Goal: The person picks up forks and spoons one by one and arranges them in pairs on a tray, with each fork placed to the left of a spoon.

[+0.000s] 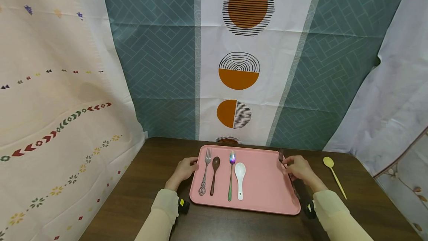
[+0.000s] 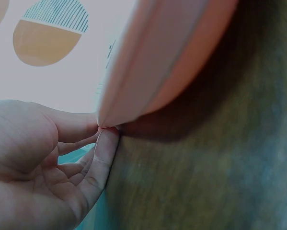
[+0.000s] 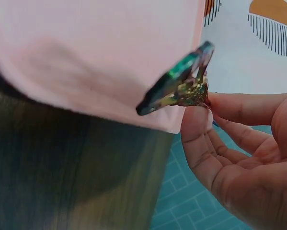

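A pink tray [image 1: 260,181] lies on the dark wooden table. My left hand [image 1: 185,169] pinches its left rim between thumb and fingers, seen close up in the left wrist view. Above the tray's right edge, my right hand [image 1: 298,167] pinches a dark fork [image 1: 281,155], tines pointing to the back. Its ornate handle [image 3: 181,84] shines green and gold in the right wrist view. On the tray, from left to right, lie a silver fork [image 1: 205,176], a brown spoon [image 1: 215,164], a rainbow-coloured fork [image 1: 231,170] and a white spoon [image 1: 240,176].
Right of the right hand, a yellow spoon [image 1: 334,174] lies on the table [image 1: 133,196]. A patterned curtain [image 1: 160,66] hangs behind the table's back edge, with pale cloths [image 1: 67,96] at both sides.
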Demonstrator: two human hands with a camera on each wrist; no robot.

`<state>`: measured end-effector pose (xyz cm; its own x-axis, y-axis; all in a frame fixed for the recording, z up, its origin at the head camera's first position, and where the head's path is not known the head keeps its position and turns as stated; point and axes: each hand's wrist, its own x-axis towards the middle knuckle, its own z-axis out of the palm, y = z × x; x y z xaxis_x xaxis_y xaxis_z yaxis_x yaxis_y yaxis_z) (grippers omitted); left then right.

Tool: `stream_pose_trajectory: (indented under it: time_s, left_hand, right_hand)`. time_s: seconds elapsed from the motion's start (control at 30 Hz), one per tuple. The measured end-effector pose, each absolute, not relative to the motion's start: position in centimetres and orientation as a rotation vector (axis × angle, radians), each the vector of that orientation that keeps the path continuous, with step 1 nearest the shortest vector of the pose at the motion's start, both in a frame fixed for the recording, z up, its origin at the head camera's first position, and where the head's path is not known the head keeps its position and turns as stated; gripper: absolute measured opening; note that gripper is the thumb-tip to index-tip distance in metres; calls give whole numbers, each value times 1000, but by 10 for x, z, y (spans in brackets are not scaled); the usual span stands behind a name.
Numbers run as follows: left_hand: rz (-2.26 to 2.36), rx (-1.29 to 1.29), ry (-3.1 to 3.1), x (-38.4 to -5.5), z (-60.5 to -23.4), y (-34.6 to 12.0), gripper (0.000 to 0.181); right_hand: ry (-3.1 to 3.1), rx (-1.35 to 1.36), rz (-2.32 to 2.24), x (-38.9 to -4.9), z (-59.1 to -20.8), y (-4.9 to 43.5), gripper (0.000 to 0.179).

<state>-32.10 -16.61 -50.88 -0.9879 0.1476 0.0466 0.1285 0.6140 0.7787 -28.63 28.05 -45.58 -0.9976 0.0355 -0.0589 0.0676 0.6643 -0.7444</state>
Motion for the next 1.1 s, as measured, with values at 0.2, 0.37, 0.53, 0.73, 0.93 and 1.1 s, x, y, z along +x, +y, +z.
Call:
stream_pose_trajectory:
  time_s: [0.2, 0.37, 0.53, 0.73, 0.93, 1.1]
  left_hand:
    - [1348, 235, 2797, -320, -508, -167, 40]
    - [1348, 231, 2799, -319, -508, -167, 40]
    - [1348, 235, 2798, -320, -509, -167, 40]
    - [1350, 230, 2796, -322, -511, -166, 40]
    - [1365, 230, 2785, -323, -511, -166, 40]
    - [1364, 227, 2784, -322, -510, -166, 40]
  right_hand:
    - [2819, 67, -1286, -287, -455, 271, 38]
    - [2820, 47, -1271, -288, -454, 262, 39]
    - [2825, 31, -1256, -288, -452, 253, 38]
    - [2833, 16, -1245, -290, -454, 244, 36]
    - [2813, 26, -1268, -291, -457, 236, 36]
    - [2784, 30, -1282, -289, -455, 228, 35]
